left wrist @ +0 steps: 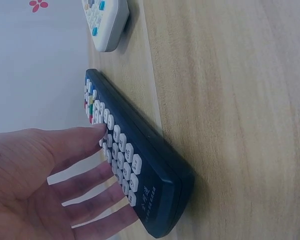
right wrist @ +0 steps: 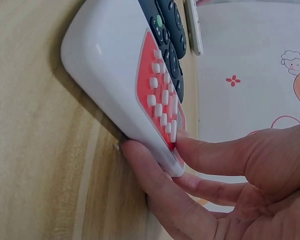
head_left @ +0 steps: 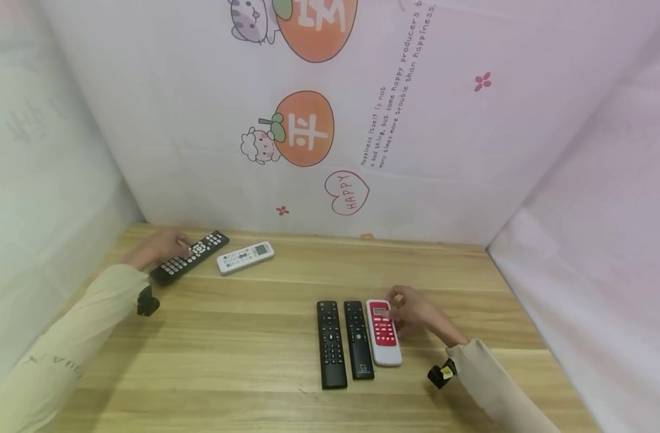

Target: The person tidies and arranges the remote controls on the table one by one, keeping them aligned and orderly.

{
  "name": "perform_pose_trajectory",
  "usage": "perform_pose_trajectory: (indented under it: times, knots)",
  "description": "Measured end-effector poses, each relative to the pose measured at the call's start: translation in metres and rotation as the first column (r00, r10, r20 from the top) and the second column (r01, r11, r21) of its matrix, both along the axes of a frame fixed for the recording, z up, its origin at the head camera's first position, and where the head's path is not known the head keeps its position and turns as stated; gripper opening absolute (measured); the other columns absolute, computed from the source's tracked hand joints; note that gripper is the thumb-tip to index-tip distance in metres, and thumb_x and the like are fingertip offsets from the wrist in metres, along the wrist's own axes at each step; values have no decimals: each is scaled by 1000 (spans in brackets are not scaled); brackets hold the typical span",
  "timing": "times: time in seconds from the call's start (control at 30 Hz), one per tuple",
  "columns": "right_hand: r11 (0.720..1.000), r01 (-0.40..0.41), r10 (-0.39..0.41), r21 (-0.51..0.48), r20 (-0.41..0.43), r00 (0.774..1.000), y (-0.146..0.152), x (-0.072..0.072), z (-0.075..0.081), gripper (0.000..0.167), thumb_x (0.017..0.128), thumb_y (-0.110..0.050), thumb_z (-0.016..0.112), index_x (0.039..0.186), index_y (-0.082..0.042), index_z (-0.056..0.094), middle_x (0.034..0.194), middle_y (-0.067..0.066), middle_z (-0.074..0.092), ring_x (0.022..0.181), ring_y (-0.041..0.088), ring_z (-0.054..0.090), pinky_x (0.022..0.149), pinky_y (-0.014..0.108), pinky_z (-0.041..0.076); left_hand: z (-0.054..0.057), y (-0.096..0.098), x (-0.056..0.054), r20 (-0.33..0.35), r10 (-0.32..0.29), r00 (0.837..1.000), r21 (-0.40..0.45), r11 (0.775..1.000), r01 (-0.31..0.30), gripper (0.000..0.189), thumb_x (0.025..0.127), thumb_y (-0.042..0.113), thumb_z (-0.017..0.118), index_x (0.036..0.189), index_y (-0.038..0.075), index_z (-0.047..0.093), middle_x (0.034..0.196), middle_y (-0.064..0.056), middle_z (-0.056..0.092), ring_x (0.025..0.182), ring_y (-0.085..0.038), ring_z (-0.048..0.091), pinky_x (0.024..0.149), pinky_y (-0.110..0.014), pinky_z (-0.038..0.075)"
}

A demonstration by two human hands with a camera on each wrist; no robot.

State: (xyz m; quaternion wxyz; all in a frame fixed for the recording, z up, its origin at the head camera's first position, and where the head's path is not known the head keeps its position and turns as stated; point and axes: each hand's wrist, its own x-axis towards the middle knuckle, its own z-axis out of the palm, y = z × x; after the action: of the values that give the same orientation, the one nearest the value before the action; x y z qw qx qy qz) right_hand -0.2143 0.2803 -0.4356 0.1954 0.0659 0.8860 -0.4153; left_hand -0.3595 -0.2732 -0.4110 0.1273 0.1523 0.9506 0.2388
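Note:
At the back left, a black remote control with white buttons lies slantwise on the wooden table. My left hand holds it by its far long side; in the left wrist view the thumb is on the buttons, with the other fingertips at or behind the edge. Toward the front right is a white remote control with a red face. My right hand pinches its right edge near the screen end, the thumb on the face and the index finger low along the side.
Two long black remotes, one at the left and a slimmer one beside it, lie parallel to the red-faced one. A white remote with a small screen lies right of my left hand. White printed cloth encloses the table's back and sides.

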Motion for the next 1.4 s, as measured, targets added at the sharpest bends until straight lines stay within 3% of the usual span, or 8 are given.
perform_pose_trajectory:
  times: [0.4, 0.6, 0.87, 0.97, 1.03, 1.23, 1.4]
  knots:
    - [1000, -1, 1, -11, 1, 1000, 0, 3, -1, 30, 97, 0, 70, 123, 3, 56, 100, 23, 65, 78, 29, 73, 65, 42, 66, 2, 3, 1, -6, 10, 1000, -15, 1000, -10, 50, 97, 16, 66, 135, -15, 56, 136, -43, 55, 117, -56, 59, 96, -65, 53]
    - [1000, 2, -2, -20, -2, 1000, -1, 2, 1, 30, 97, 0, 70, 123, 2, 56, 98, 23, 65, 77, 29, 73, 65, 42, 66, -1, -3, -3, 30, -9, 1000, -25, 1000, 10, 53, 100, 19, 65, 135, -19, 52, 135, -44, 54, 116, -55, 60, 93, -60, 56]
    - [1000, -10, 9, -15, -8, 1000, 0, -3, 2, 30, 97, 0, 69, 124, 3, 55, 100, 23, 66, 77, 28, 73, 65, 41, 66, -2, -7, -11, 125, 15, 992, -15, 1000, -13, 53, 101, 19, 64, 135, -19, 52, 130, -42, 58, 98, -35, 67, 79, -40, 61]
    - [1000, -8, 8, -13, -5, 1000, 0, -3, 2, 31, 98, -1, 69, 125, 2, 55, 101, 23, 66, 77, 27, 74, 65, 41, 66, 1, -5, -8, 134, 23, 991, -12, 1000, -22, 53, 100, 20, 65, 134, -19, 52, 129, -42, 58, 97, -35, 67, 80, -41, 61]
    - [1000, -7, 7, -13, -6, 1000, 0, -2, 1, 31, 97, -2, 70, 125, 2, 55, 102, 23, 66, 78, 28, 74, 65, 41, 66, 1, -3, -6, 107, 12, 994, -12, 1000, -11, 52, 100, 20, 66, 133, -19, 54, 129, -42, 59, 101, -40, 67, 85, -46, 60]
    - [1000, -2, 2, -14, -5, 1000, 2, 0, -2, 31, 97, -2, 70, 125, 1, 56, 101, 23, 66, 79, 28, 73, 64, 41, 66, -7, 11, -2, -61, 3, 998, 20, 1000, -2, 52, 98, 19, 67, 135, -16, 55, 128, -42, 60, 115, -56, 60, 98, -68, 50]
    - [1000, 7, -7, -15, -4, 1000, 2, 0, -3, 31, 97, -3, 71, 124, 1, 57, 101, 22, 66, 80, 29, 73, 65, 41, 66, -5, 28, -6, -132, 18, 991, 30, 999, -14, 53, 101, 20, 64, 139, -13, 54, 133, -41, 58, 119, -57, 57, 100, -70, 47]
